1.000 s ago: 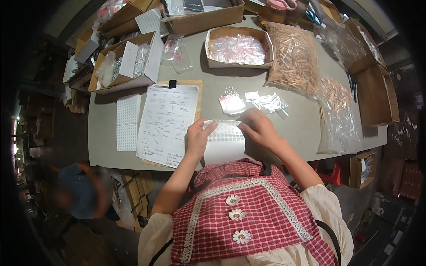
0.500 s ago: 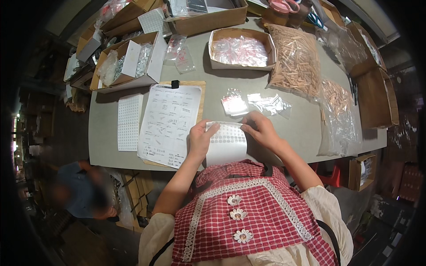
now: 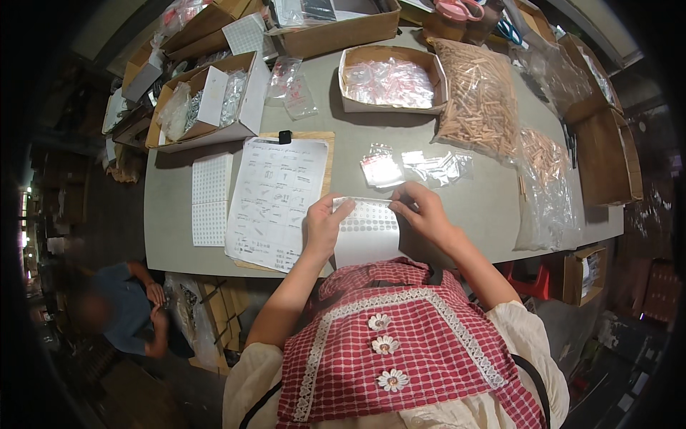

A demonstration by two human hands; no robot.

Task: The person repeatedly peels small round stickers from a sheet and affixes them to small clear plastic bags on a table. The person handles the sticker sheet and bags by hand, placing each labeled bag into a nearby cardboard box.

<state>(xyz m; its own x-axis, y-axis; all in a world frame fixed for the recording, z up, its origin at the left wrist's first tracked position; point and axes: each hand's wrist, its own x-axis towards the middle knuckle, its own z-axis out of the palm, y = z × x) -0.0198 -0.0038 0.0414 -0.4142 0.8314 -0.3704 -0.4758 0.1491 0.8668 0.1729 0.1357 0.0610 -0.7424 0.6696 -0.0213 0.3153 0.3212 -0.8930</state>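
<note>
White sticker sheet barely shifts; left hand holds its edge, right hand now pinches the top corner.

A clipboard with paper, cardboard boxes and bagged wooden pegs.

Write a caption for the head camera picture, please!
Both hands, left and right, hold a white dotted sticker sheet over the grey table.
</note>
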